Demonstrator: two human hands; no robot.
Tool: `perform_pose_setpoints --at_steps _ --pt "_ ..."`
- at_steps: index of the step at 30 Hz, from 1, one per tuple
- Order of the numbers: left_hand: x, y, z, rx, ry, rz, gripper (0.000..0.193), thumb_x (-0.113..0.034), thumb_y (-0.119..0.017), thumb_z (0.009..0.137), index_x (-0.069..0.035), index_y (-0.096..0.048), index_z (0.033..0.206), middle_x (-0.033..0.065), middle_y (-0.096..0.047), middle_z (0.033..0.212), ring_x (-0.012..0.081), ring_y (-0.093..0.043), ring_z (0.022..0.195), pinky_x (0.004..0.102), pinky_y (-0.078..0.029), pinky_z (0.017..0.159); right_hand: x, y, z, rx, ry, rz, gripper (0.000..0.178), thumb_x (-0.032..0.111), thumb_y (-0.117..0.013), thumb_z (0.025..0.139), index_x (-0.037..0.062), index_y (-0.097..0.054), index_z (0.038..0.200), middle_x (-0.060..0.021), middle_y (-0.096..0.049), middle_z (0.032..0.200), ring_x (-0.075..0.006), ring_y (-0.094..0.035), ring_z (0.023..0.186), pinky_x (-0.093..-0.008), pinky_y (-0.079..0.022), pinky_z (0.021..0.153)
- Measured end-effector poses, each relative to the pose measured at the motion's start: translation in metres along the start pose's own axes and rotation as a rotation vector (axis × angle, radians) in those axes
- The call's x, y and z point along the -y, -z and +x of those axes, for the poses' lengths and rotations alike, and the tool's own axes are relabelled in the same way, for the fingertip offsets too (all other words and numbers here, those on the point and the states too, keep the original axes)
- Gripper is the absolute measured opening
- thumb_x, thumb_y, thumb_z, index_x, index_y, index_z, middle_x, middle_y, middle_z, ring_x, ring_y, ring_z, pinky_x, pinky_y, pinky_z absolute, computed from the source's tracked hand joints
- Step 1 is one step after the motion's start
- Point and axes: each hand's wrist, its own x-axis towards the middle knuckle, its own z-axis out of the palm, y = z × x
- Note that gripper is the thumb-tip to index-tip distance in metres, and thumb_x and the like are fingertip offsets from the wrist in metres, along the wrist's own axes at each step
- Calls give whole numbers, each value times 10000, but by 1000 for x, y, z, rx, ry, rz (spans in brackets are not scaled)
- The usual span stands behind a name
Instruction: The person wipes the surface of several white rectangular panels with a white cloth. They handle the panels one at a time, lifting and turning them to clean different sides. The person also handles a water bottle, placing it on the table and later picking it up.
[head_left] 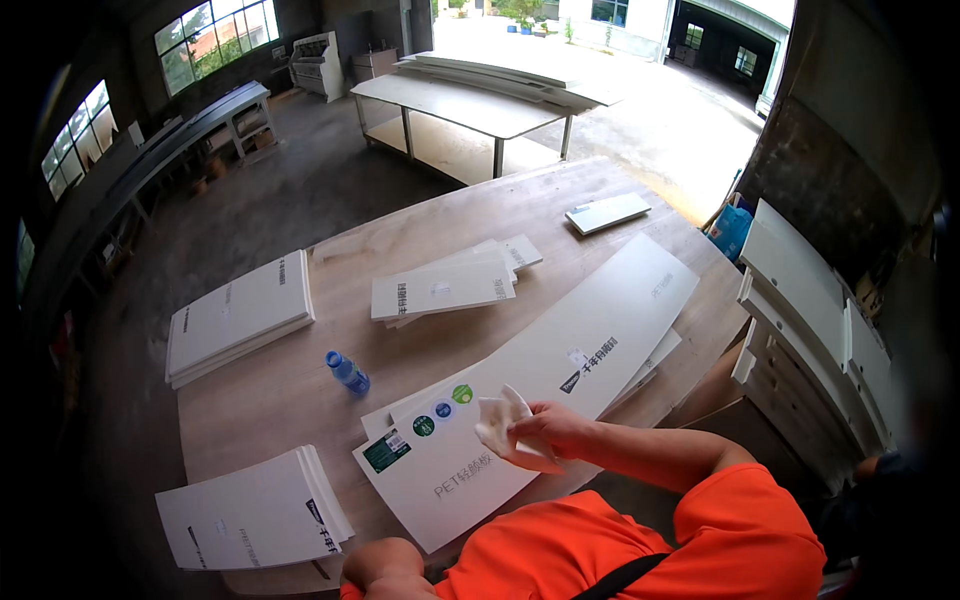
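My right hand (553, 430) is closed around a crumpled white cloth (500, 428), its fingers partly hidden by the folds. It is over a long white panel (540, 372) that lies slantwise on the wooden table, with printed marks and round green and blue stickers near its closer end. I cannot tell whether the cloth touches the panel. More white boards show from under the panel's edges. To the left of the panel stands a small blue bottle (347, 372) with a blue cap. Of my left arm only a bent part shows at the lower edge; my left hand is out of sight.
White panels lie in a stack (245, 312) at the table's left, another stack (250, 510) near left, and a pile (445, 285) mid-table. One small panel (607, 212) lies far right. Boards (815, 290) stand on my right. Beyond is a second table (450, 105).
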Motion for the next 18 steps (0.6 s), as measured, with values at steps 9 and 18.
perform_pose_setpoints --at_steps 9,18 --pt "-19 35 23 241 200 -262 88 -69 -612 943 -73 -700 941 79 -681 903 104 -496 574 249 -291 483 -20 -45 1 26 -7 -6 373 45 -696 906 -36 -636 1265 -153 -698 1143 -245 -718 970 -384 -590 857" --pt "-66 32 30 230 170 94 115 -88 -593 896 -119 -527 808 32 -633 784 67 -429 524 265 -249 465 -28 -78 17 141 5 15 378 18 -693 912 -27 -623 1281 -153 -697 1151 -256 -719 995 -390 -602 866"
